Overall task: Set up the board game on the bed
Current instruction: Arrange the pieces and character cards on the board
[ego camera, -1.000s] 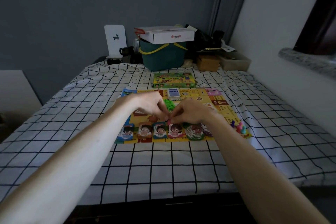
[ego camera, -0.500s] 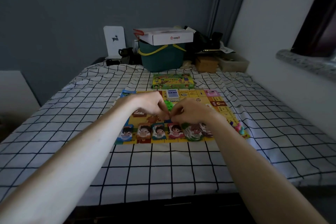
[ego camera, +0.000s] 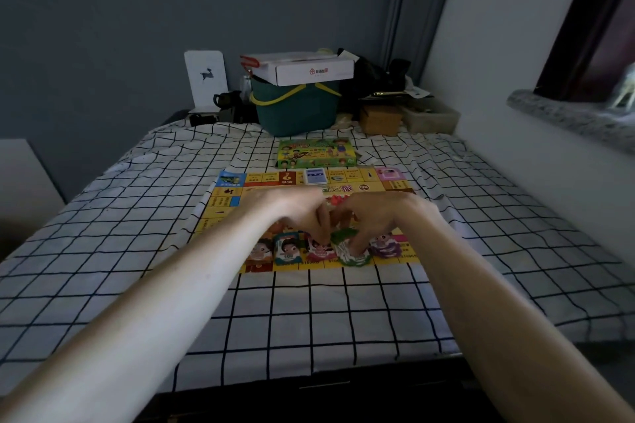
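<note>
A yellow game board (ego camera: 226,203) lies flat near the middle of a bed covered by a white sheet with a black grid pattern (ego camera: 137,216), seen from a head-worn camera looking forward and down. Two bare forearms reach out from the bottom corners and meet over the board's near half. The left hand (ego camera: 295,209) has its fingers curled downward and bunched together, their tips at the near row of the board; the view is too blurred to tell what they pinch, if anything. The right hand (ego camera: 374,216) curls its fingers down onto a green stack of play money (ego camera: 354,256), gripping its top edge. Five stacks of play money sit in a row along the board's near edge: one partly hidden under the left arm, a teal one (ego camera: 287,249), a pink one (ego camera: 319,249), the green one and a purple one (ego camera: 385,247). One blue deck of cards (ego camera: 316,177) rests on the board's far edge. Just beyond the board lies one green game box (ego camera: 316,153). At the head of the bed stand one dark green basket with yellow handles (ego camera: 295,106) with one white cardboard box (ego camera: 302,67) on top, and one white card bearing a deer figure (ego camera: 205,79) to its left.
</note>
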